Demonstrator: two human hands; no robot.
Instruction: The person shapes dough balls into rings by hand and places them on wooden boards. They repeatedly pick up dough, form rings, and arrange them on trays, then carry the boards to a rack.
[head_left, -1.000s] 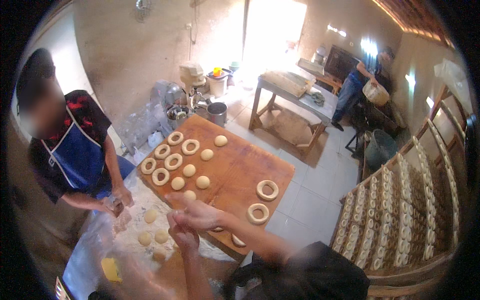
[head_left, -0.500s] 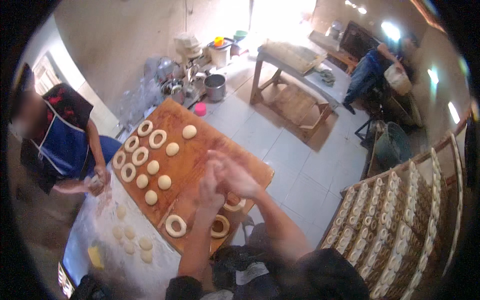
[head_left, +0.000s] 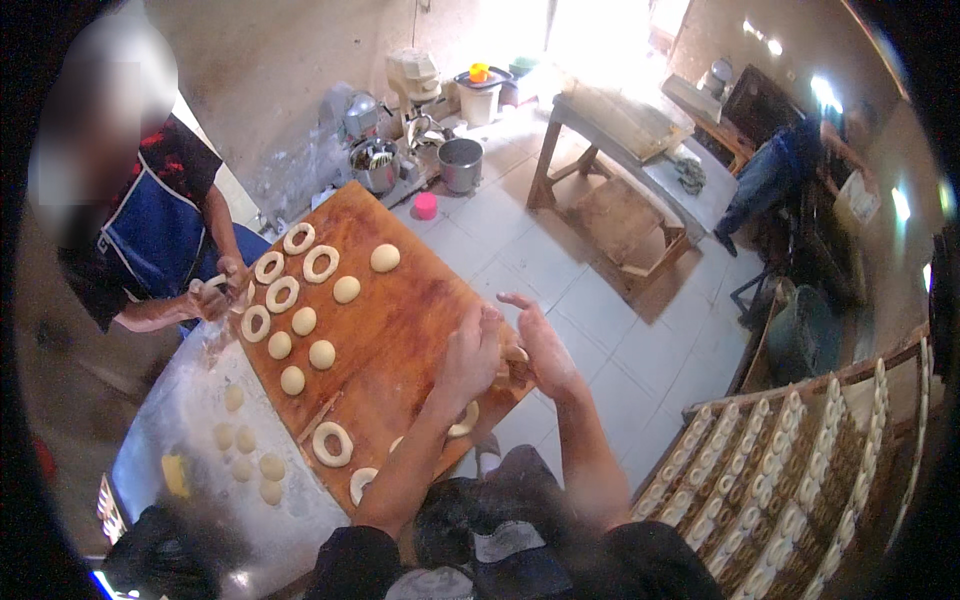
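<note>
Above the right edge of the wooden board (head_left: 400, 330), my left hand (head_left: 470, 350) and my right hand (head_left: 545, 345) face each other. A pale piece of dough (head_left: 515, 354), mostly hidden by the fingers, lies between them. My left fingers are bent around its side, while one right finger stretches upward. Below my hands, a dough ring (head_left: 463, 420) is partly covered by my left forearm. Another dough ring (head_left: 346, 442) rests near the board's front left edge. Farther back are several more rings (head_left: 320, 264) and round dough balls (head_left: 346, 290).
At the left, a co-worker in a blue apron (head_left: 160, 235) works dough over a floured table (head_left: 210, 385) holding several balls. Racks of dough rings (head_left: 770, 450) stand at the right. Mixers (head_left: 415, 85), a metal pot (head_left: 460, 165) and another table (head_left: 640, 130) are behind.
My hands have moved rightward over the board and apart from their clasped position. The view has shifted. The co-worker's hands have come up to the board's left edge.
</note>
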